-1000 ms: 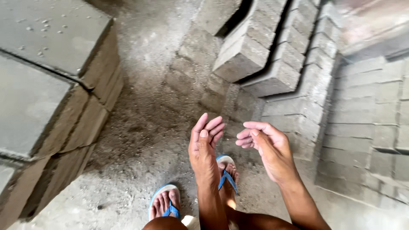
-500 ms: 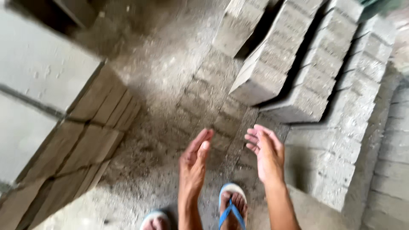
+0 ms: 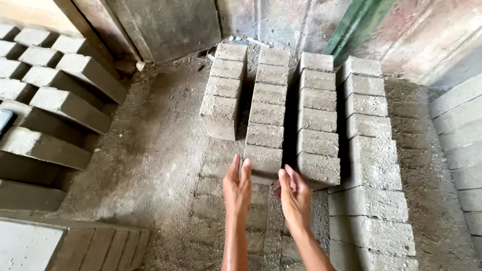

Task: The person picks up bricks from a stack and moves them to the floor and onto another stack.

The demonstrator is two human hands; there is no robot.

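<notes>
Both hands are out in front, empty and flat: the left hand (image 3: 237,188) with fingers straight, the right hand (image 3: 296,196) slightly cupped, closing on the nearest grey block (image 3: 264,159) at the front of the middle row on the dusty floor (image 3: 150,160). It looks rough, heavy; lifting it likely needs both palms clamping its sides
</notes>
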